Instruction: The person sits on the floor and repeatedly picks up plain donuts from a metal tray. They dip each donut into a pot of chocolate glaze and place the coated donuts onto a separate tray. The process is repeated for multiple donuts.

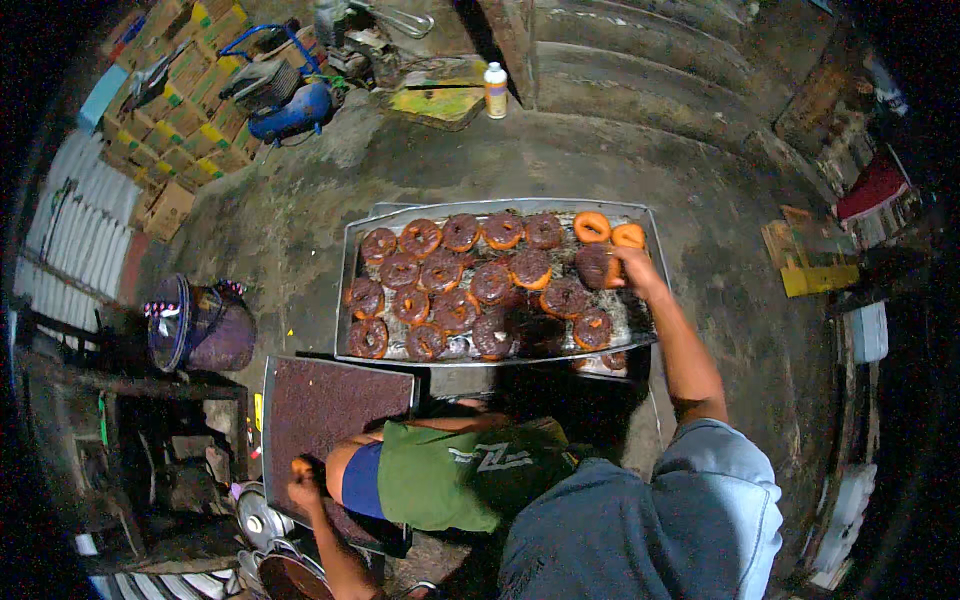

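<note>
My right hand (637, 270) grips a chocolate-topped doughnut (596, 267) by its edge, at the right end of a metal tray (348, 290). Beside it lie two plain golden doughnuts (592, 226). Several chocolate-coated doughnuts (441, 270) spread over the rest of the tray. Down at the left, my left hand (304, 490) pinches another doughnut (302, 467), its orange side showing, at a second tray (335, 393) covered with dark brown sprinkles. Whether that doughnut touches the sprinkles I cannot tell.
By the sprinkle tray stand a pot of brown stuff (290, 578) and a metal lid (256, 526). A dark bucket (205, 325) is at the left. Farther off are stacked cartons (180, 125), a blue compressor (292, 113) and a white bottle (495, 90). Concrete steps rise behind.
</note>
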Motion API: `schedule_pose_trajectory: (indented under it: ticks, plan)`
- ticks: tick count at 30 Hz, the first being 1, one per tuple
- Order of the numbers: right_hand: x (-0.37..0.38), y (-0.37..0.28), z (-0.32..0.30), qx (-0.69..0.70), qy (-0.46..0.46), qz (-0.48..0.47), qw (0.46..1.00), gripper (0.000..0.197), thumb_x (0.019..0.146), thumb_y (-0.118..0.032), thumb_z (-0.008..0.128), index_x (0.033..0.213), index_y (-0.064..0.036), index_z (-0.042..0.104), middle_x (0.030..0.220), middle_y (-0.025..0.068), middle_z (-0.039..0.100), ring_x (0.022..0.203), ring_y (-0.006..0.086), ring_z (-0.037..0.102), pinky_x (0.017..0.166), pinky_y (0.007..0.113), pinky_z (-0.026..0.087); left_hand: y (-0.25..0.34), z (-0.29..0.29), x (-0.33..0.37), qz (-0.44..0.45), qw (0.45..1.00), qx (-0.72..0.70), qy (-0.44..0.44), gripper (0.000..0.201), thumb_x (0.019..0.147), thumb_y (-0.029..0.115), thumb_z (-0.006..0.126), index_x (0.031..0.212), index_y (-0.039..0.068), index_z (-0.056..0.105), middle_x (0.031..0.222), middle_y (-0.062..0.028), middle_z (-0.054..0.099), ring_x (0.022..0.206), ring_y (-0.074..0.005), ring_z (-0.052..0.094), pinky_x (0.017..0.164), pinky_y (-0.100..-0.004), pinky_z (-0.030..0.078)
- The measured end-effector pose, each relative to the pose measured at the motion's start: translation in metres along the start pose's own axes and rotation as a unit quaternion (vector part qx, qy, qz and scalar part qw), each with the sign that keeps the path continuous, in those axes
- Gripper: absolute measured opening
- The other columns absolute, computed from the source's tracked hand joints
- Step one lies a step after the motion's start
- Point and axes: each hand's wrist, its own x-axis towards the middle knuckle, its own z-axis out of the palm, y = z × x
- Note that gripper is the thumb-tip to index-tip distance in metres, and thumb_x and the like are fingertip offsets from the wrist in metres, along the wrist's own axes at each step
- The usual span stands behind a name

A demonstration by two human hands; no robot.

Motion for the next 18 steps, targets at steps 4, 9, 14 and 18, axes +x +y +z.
schedule_pose_trajectory:
  ticks: [4, 9, 14, 18]
  plan:
    - [-0.010, 0.049, -0.116, -0.094, 0.002, 0.269, 0.959, 0.024, 0.081, -0.029, 0.055, 0.085, -0.0059, 0.062, 0.075, 0.0091, 0.066, 0.056, 0.0199, 0.061, 0.052, 0.038, 0.055, 0.063, -0.059, 0.060, -0.008, 1.000, 0.017, 0.001, 0.039, 0.097, 0.039, 0.046, 0.112, 0.009, 0.067, 0.089, -0.0097, 0.070, 0.081, -0.0216, 0.064, 0.069, -0.0358, 0.049]
    - [0.005, 0.079, -0.092, -0.553, 0.046, 0.142, 0.819, 0.030, 0.083, -0.025, 0.052, 0.072, -0.0007, 0.065, 0.075, 0.0166, 0.068, 0.064, 0.0263, 0.066, 0.050, 0.036, 0.052, 0.241, -0.071, 0.074, -0.169, 0.745, -0.629, -0.141, 0.041, 0.094, 0.036, 0.055, 0.118, 0.003, 0.054, 0.107, -0.0110, 0.062, 0.095, -0.0240, 0.063, 0.086, -0.0367, 0.053]
    - [0.013, 0.001, 0.062, -0.303, -0.067, -0.247, 0.918, 0.026, 0.089, -0.020, 0.057, 0.106, -0.0027, 0.069, 0.090, 0.0163, 0.070, 0.089, 0.0286, 0.068, 0.075, 0.033, 0.054, 0.408, -0.017, 0.031, -0.112, 0.662, -0.690, -0.271, 0.040, 0.096, 0.024, 0.051, 0.123, -0.006, 0.048, 0.122, -0.0181, 0.057, 0.110, -0.0305, 0.060, 0.095, -0.0410, 0.052]
    - [0.002, -0.027, 0.158, 0.189, -0.406, 0.056, 0.893, 0.050, 0.098, -0.034, 0.047, 0.133, 0.0024, 0.046, 0.126, 0.0180, 0.056, 0.109, 0.0272, 0.060, 0.089, 0.041, 0.052, 0.497, 0.044, -0.023, -0.143, 0.617, -0.671, -0.385, 0.035, 0.098, 0.022, 0.047, 0.121, -0.004, 0.050, 0.118, -0.0173, 0.061, 0.108, -0.0284, 0.062, 0.090, -0.0420, 0.054]
